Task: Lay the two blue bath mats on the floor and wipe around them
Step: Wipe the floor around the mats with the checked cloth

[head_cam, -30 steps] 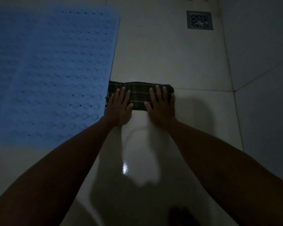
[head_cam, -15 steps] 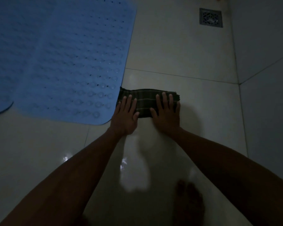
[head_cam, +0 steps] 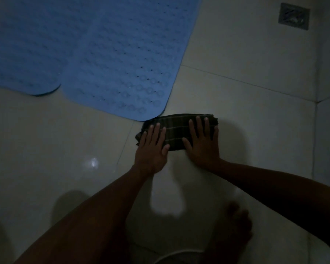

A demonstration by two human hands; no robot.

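on the pale tiled floor (head_cam: 236,103), head view, the only view: two blue bath mats lie flat, left mat (head_cam: 23,44) and right mat (head_cam: 122,54) side by side, their long edges meeting or slightly overlapping; which one cannot be told in this dim light. both look fully laid, so the laying part reads as done and the wiping part as the step in hand. a dark plaid cloth (head_cam: 176,130), folded into a thick band, lies on the tile with its upper-left end touching the rounded near corner of the right mat. left hand (head_cam: 152,147) is flat, fingers spread, palm down on the left end of the cloth; right hand (head_cam: 202,143) likewise flat and spread on the right end. neither hand pinches or lifts; both press down with the arms extended. judgement: the folded band gives a wide, firm wiping edge, and two spread palms share the load so the cloth slides without bunching. keeping it tight against the mat corner lets it clean right up to the border. a bare foot (head_cam: 234,225) stands on the tile close behind the hands, blurred. floor drain (head_cam: 293,16) sits well apart at the upper right, near the wall. the floor shows a wet-looking sheen near the left forearm. risk: the cloth catching and lifting the mat corner.
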